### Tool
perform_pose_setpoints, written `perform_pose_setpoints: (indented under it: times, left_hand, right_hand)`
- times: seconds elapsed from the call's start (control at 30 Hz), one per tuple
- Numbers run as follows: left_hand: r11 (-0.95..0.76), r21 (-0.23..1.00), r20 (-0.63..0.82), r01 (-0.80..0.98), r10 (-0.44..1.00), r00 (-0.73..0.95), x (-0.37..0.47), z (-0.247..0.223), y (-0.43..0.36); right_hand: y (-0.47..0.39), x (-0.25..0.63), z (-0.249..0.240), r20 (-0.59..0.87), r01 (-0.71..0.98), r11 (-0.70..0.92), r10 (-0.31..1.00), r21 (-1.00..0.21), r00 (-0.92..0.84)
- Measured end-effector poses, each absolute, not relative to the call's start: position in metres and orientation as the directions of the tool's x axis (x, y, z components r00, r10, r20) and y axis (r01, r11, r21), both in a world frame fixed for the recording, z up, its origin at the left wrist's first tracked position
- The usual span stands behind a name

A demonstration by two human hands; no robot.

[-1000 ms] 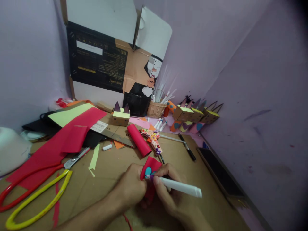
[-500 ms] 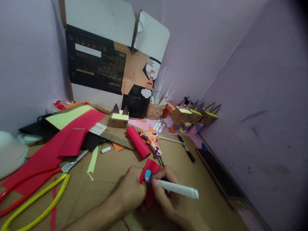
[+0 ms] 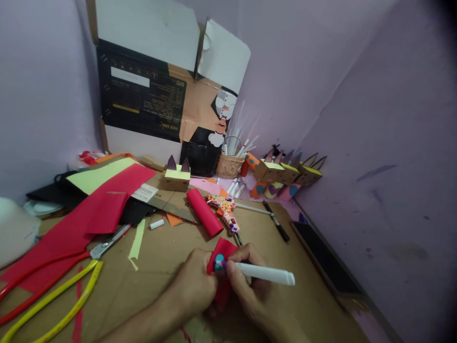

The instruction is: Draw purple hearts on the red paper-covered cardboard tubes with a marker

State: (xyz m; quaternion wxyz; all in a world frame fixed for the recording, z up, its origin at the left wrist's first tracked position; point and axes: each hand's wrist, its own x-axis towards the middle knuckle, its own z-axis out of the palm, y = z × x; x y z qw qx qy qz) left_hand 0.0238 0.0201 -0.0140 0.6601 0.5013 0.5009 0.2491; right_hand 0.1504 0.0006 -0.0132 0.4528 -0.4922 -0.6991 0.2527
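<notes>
White marker lies more level than in the earlier frame, its purple tip at the blue patch on the red paper. Right hand pinches the marker between thumb and fingers; left hand grips the paper, its fingertips hidden. The paper's lower part is partly covered by the hands. One pair of scissors lies left — handles cut off by the frame. Beyond the hands lie one red roll, one patterned glue gun and one black pen. One woven basket holds pens and pale sticks — too overlapped to count. One eared box stands left of it; three more overlap at right. One opened carton stands behind, top cut off.
</notes>
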Motion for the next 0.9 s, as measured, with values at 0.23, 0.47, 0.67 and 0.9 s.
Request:
perform_pose_setpoints:
  times: [0.23, 0.47, 0.67, 0.9]
  left_hand:
    - [0.378, 0.904, -0.426, 0.198, 0.831, 0.359, 0.0234, -0.0156, 0.0183]
    - [0.378, 0.905, -0.425, 0.195, 0.834, 0.351, 0.024, -0.0148, 0.0186]
    - [0.37, 0.907, -0.419, 0.2, 0.838, 0.349, 0.0231, -0.0137, 0.0191]
    - [0.37, 0.913, -0.409, 0.175, 0.834, 0.371, 0.0225, -0.0128, 0.0199]
  right_hand:
    - [-0.0008, 0.1476, -0.0123, 0.362, 0.454, 0.342, 0.931, -0.823, -0.044]
    - [0.0007, 0.1486, -0.0136, 0.353, 0.46, 0.33, 0.935, -0.824, -0.038]
    - [0.0029, 0.1496, -0.0187, 0.348, 0.439, 0.315, 0.938, -0.841, -0.006]
    - [0.0047, 0.1493, -0.0175, 0.318, 0.428, 0.281, 0.948, -0.859, 0.016]
